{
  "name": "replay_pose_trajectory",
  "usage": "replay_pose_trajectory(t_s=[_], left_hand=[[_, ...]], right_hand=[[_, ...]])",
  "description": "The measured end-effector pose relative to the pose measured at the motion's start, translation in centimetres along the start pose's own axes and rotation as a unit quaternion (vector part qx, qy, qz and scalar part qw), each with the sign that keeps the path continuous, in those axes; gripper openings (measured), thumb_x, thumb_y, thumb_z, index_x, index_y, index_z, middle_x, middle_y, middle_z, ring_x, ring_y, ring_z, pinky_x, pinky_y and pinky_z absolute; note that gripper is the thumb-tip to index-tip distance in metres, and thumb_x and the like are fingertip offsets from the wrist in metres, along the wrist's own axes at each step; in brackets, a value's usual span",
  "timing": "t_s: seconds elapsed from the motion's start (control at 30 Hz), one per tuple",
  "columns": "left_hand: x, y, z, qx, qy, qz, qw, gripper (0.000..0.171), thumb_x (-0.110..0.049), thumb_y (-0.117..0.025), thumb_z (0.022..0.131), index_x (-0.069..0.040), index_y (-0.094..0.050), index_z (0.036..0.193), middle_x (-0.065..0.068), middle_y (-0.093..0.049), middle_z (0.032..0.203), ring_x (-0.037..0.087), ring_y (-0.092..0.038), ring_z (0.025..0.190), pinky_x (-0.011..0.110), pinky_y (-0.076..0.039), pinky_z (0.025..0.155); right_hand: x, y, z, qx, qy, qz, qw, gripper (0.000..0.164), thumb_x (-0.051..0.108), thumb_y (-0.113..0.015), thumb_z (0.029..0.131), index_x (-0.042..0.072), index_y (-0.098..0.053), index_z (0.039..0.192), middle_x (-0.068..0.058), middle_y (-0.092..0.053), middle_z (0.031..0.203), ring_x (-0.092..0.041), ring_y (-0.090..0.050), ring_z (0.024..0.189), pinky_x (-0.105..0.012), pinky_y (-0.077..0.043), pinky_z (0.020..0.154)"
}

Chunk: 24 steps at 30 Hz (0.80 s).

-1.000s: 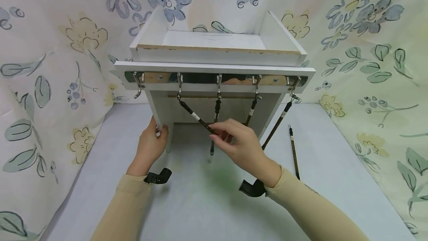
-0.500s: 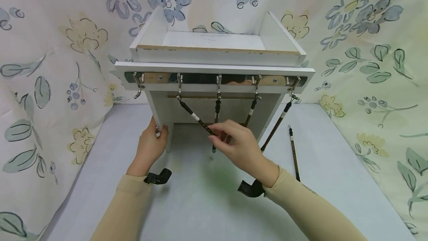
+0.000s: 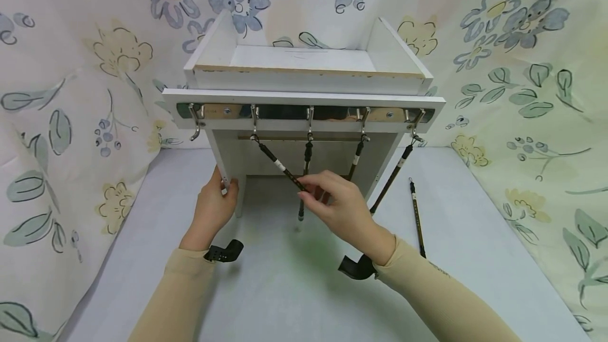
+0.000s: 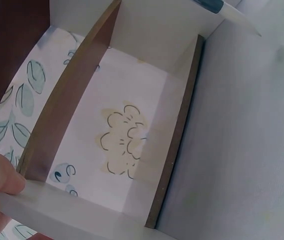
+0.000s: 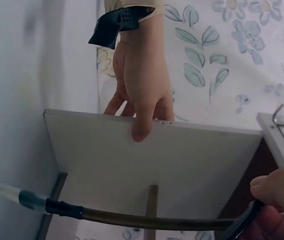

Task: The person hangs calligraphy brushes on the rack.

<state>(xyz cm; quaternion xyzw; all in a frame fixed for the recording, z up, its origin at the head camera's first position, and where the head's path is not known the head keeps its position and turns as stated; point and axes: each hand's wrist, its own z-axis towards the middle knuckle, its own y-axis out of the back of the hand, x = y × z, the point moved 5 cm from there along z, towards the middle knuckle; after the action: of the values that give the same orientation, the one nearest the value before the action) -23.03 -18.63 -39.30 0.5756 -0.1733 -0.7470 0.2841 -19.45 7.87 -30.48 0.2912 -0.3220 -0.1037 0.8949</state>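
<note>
In the head view my right hand (image 3: pixel 337 199) pinches the lower part of a dark calligraphy brush (image 3: pixel 277 164) between thumb and fingers. The brush slants down from the second hook from the left, its loop on that hook. My left hand (image 3: pixel 216 205) grips the left side panel (image 3: pixel 224 160) of a white shelf, thumb on the inner face, as the right wrist view shows. Another brush (image 3: pixel 307 158) hangs from the middle hook; its pale bristle tip (image 5: pixel 4 191) shows in the right wrist view. Two more brushes, a short one (image 3: pixel 356 159) and a longer one (image 3: pixel 391 178), hang further right.
The hook rail (image 3: pixel 285 111) runs along the shelf's front; its leftmost hook (image 3: pixel 195 122) bears nothing. A loose brush (image 3: pixel 417 215) lies on the white table (image 3: pixel 475 257) at the right. The shelf's open top tray (image 3: pixel 304 59) stands above, against a flower-patterned cloth.
Both hands keep their places and holds. The lower end of the brush on the middle hook sways slightly right and back.
</note>
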Motion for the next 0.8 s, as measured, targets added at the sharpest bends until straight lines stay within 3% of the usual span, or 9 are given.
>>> replay_pose_trajectory(t_s=[0.3, 0.57, 0.8], left_hand=[[0.1, -0.1, 0.0, 0.003, -0.001, -0.001, 1.0000, 0.050, -0.023, -0.046, 0.102, -0.012, -0.030, 0.148, 0.028, -0.047, 0.138, 0.045, -0.055, 0.115, 0.057, -0.053, 0.076], [0.1, -0.1, 0.0, 0.001, -0.003, 0.002, 1.0000, 0.050, -0.022, -0.046, 0.101, -0.012, -0.030, 0.148, 0.028, -0.046, 0.139, 0.047, -0.054, 0.115, 0.057, -0.053, 0.077], [0.3, -0.1, 0.0, 0.004, 0.003, 0.002, 1.0000, 0.052, -0.025, -0.045, 0.102, -0.013, -0.029, 0.149, 0.027, -0.046, 0.139, 0.045, -0.055, 0.116, 0.057, -0.054, 0.076]], right_hand=[[-0.5, -1.1, -0.4, 0.008, -0.021, 0.033, 0.999, 0.022, 0.013, -0.070, 0.090, 0.012, -0.067, 0.112, 0.007, -0.059, 0.087, -0.006, -0.056, 0.078, -0.025, -0.053, 0.061], [-0.6, -2.6, -0.6, 0.016, -0.048, 0.059, 0.997, 0.025, 0.014, -0.069, 0.091, 0.013, -0.065, 0.116, 0.007, -0.061, 0.093, -0.005, -0.058, 0.082, -0.021, -0.054, 0.066], [-0.6, -4.5, -0.9, -0.008, -0.071, 0.092, 0.993, 0.025, 0.011, -0.069, 0.091, 0.012, -0.065, 0.115, 0.005, -0.062, 0.096, -0.007, -0.060, 0.083, -0.024, -0.055, 0.066]])
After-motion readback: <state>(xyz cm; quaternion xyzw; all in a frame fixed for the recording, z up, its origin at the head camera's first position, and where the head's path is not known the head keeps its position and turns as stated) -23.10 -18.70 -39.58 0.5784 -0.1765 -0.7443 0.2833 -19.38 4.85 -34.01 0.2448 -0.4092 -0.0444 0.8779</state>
